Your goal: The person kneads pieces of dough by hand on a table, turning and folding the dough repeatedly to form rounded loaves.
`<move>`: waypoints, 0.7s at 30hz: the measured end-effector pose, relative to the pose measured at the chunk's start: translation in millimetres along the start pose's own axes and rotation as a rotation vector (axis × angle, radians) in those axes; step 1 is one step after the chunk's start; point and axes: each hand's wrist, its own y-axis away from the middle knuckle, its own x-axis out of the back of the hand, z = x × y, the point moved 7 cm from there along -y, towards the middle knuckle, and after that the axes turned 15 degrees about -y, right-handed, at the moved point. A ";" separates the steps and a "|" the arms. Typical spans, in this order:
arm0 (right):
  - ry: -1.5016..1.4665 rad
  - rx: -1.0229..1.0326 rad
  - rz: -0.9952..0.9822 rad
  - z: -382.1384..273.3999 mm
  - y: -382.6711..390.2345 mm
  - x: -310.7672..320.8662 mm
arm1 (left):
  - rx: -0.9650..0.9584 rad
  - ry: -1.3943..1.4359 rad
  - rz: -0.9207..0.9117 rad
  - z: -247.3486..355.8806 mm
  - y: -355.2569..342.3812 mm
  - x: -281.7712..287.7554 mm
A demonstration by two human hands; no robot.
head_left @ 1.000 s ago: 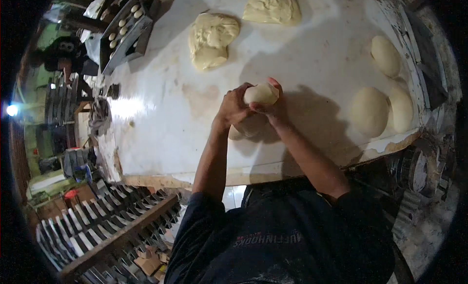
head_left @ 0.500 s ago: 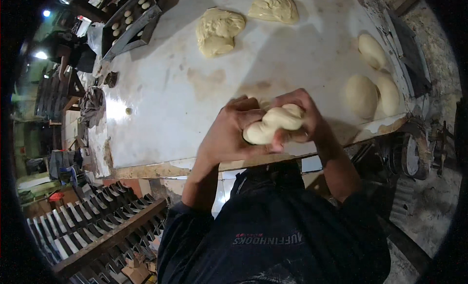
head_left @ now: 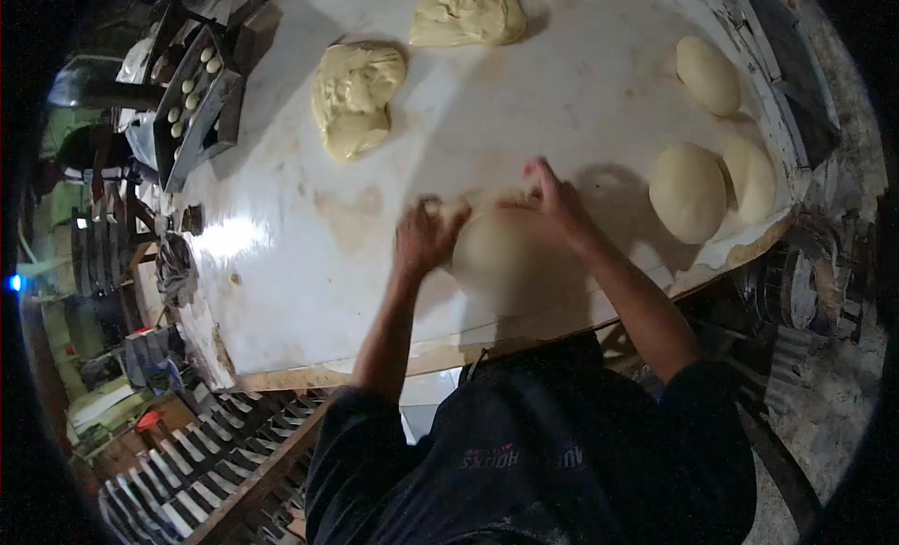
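Note:
A pale lump of dough (head_left: 501, 259), smeared by motion, is just over the near part of the white worktop (head_left: 309, 283). My left hand (head_left: 426, 238) is at its far left edge, fingers bent and partly blurred, seemingly pinching the rim. At the far right edge, my right hand (head_left: 559, 208) pinches too, one reddish fingertip sticking up away from the dough. The exact grip of both hands is partly lost in blur. Whether the dough touches the worktop, I cannot tell.
Two glossy, slack dough masses (head_left: 354, 100) (head_left: 468, 13) lie at the far side. Several smooth dough pieces (head_left: 688, 191) rest at the right. Far left, a metal tray (head_left: 201, 114) holds small dough balls. Below left is a rack of slats (head_left: 178, 479).
The dough, folded up between my hands before, now spreads out rounded and blurred over the worktop. My hands have moved apart and farther from my body. The view has shifted.

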 end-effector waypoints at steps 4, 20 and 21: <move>-0.380 -0.095 0.396 20.0 1.7 7.5 | -0.341 -0.421 0.505 71.6 -68.1 68.7; -0.965 -0.123 -0.795 -85.5 121.7 -118.8 | -0.460 0.106 -0.736 51.0 144.2 -27.4; -0.674 0.042 -0.335 -80.7 117.9 -111.2 | -0.508 0.166 -0.660 50.6 150.9 -18.5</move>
